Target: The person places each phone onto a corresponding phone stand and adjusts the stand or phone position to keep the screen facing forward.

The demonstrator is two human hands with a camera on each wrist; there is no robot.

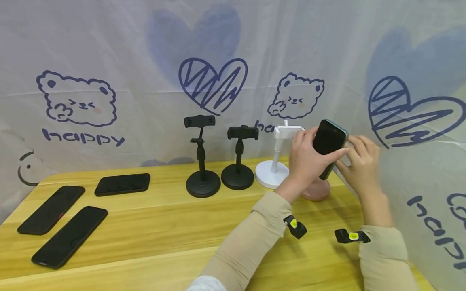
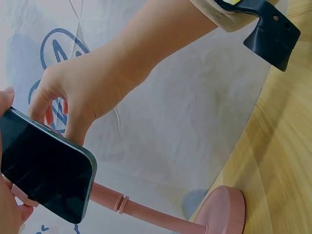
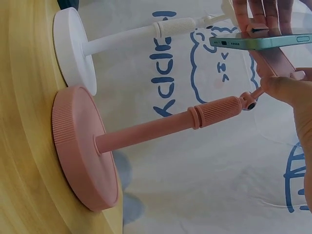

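My left hand (image 1: 306, 155) grips a smartphone (image 1: 329, 139) with a dark screen and a teal edge, its thumb across the lower front. Behind the phone stands a pink phone stand (image 3: 146, 131), whose round base (image 1: 316, 190) rests on the table. In the right wrist view the phone's teal side (image 3: 263, 43) lies against the stand's pink clamp (image 3: 274, 63). My right hand (image 1: 360, 161) holds that clamp from the right, thumb at its lower end; its other fingers are partly hidden behind the phone.
A white phone stand (image 1: 272, 173) is just left of the pink one. Further left are two black stands, one taller (image 1: 202, 184) and one shorter (image 1: 237, 176). Several black phones (image 1: 122, 184) lie flat at the table's left. A printed cloth (image 1: 153, 121) hangs behind the wooden table (image 1: 164, 230).
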